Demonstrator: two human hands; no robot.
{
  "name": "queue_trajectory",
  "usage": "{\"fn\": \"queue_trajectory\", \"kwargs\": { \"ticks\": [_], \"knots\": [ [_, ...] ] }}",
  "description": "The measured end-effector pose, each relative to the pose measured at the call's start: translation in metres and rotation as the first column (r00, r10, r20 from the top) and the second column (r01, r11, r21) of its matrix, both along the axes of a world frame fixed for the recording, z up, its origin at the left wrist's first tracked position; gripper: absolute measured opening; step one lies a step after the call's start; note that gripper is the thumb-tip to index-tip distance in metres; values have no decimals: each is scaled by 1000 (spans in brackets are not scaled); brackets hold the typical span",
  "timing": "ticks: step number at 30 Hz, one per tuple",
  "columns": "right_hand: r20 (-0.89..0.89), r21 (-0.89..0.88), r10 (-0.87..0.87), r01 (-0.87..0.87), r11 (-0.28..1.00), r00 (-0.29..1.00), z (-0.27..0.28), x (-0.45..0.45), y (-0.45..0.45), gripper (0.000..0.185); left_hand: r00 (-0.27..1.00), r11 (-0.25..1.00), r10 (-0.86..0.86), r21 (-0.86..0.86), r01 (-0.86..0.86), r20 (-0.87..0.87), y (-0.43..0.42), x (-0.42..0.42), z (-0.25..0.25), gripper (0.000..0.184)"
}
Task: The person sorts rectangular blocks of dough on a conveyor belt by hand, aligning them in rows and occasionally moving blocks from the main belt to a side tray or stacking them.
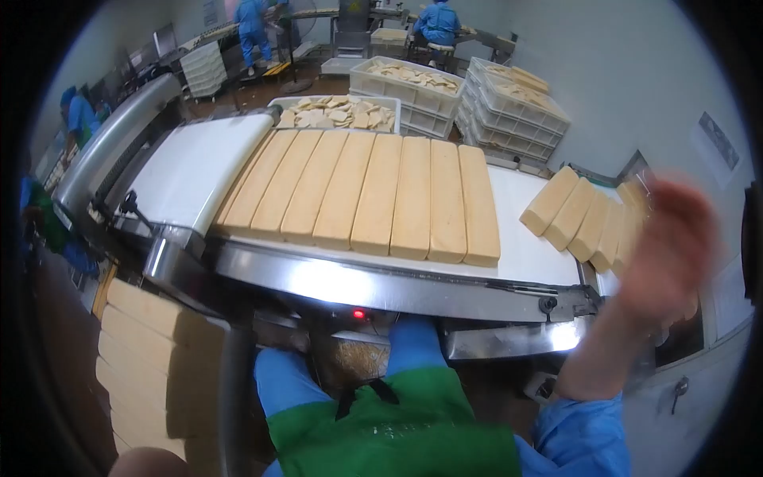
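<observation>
My right hand [668,238] is raised at the right end of the conveyor, smeared by motion, so its fingers cannot be made out. It is nearest to a slanted group of long pale loaves [586,219] and covers part of them. On the white belt [528,258], a row of several similar loaves [373,195] lies side by side in front of me. At the bottom left edge shows a small piece of bare skin, probably my left hand [147,463], with its fingers out of sight. It is close to a stack of more loaves [135,350].
A steel rail [381,280] runs along the conveyor's near edge; a metal roller frame [119,135] rises at left. Behind stand a crate of pale slices [338,113] and stacked white crates [513,115]. Workers in blue [253,32] are farther back.
</observation>
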State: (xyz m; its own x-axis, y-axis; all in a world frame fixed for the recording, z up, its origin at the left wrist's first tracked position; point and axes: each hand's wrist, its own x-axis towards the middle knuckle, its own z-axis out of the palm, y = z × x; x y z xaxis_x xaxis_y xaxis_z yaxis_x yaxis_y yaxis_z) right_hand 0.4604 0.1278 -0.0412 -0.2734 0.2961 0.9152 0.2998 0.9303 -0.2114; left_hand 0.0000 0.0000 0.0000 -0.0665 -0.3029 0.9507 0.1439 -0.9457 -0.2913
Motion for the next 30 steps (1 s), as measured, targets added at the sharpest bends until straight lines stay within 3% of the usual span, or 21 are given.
{"fn": "queue_trajectory", "kwargs": {
  "ticks": [1, 2, 3, 4, 5, 7, 9, 10, 11, 14, 19, 22, 25, 27, 28, 30],
  "knots": [
    [-196, -118, -110, 88, 989, 974, -29, -14, 50, 38, 1000, 1000, -7, -21, 7, -6, 3, 0, -3, 24],
    [-207, -433, -317, 203, 878, 926, -49, -14, 78, 26, 1000, 999, -10, -53, 9, -9, 8, 0, -8, 24],
    [-250, -599, -382, 168, 783, 890, -98, 18, 131, 24, 1000, 995, -9, -100, 9, -8, 16, -1, -14, 23],
    [43, -582, -591, 501, 641, 806, -139, 42, 164, 29, 1000, 983, -2, -181, 0, -11, 22, -3, -24, 23],
    [272, -502, -688, 710, 494, 672, -180, 65, 189, 36, 998, 941, 53, -333, -59, -26, 35, -5, -41, 25],
    [514, -362, -721, 880, 309, 465, -219, 94, 215, 41, 983, 782, 158, -597, -180, -89, 59, -9, -71, 29],
    [579, -307, -742, 933, 186, 338, -240, 110, 231, 40, 962, 564, 184, -780, -272, -202, 66, -20, -94, 26],
    [609, -278, -745, 953, 120, 272, -245, 114, 231, 39, 955, 539, 178, -788, -297, -238, 75, -9, -98, 22],
    [658, -236, -719, 968, 86, 225, -245, 114, 227, 36, 946, 511, 173, -796, -324, -274, 84, 6, -102, 19],
    [750, -150, -645, 987, 50, 147, -260, 121, 213, 30, 964, 270, 45, -926, -263, -261, 109, 37, -118, 10],
    [771, -135, -578, 956, 261, 267, -264, 140, 137, 21, 907, 255, -122, -896, -364, -403, 181, 77, -169, 7],
    [726, -211, -451, 792, 573, 520, -256, 176, 79, 32, 833, 329, -190, -833, -445, -520, 223, 111, -213, 9],
    [555, -377, -586, 806, 455, 591, -241, 168, 55, 49, 723, 438, -209, -724, -533, -659, 259, 160, -251, 16],
    [605, -239, -746, 957, 164, 279, -260, 140, 66, 57, 633, 609, -222, -612, -504, -742, 291, 213, -271, 25],
    [608, -163, -787, 987, 11, 109, -265, 127, 78, 61, 516, 611, -216, -527, -591, -829, 296, 230, -267, 39],
    [626, -381, -731, 925, 18, 272, -248, 108, 87, 62, 422, 644, -201, -444, -623, -884, 309, 258, -270, 60]
  ]
}}
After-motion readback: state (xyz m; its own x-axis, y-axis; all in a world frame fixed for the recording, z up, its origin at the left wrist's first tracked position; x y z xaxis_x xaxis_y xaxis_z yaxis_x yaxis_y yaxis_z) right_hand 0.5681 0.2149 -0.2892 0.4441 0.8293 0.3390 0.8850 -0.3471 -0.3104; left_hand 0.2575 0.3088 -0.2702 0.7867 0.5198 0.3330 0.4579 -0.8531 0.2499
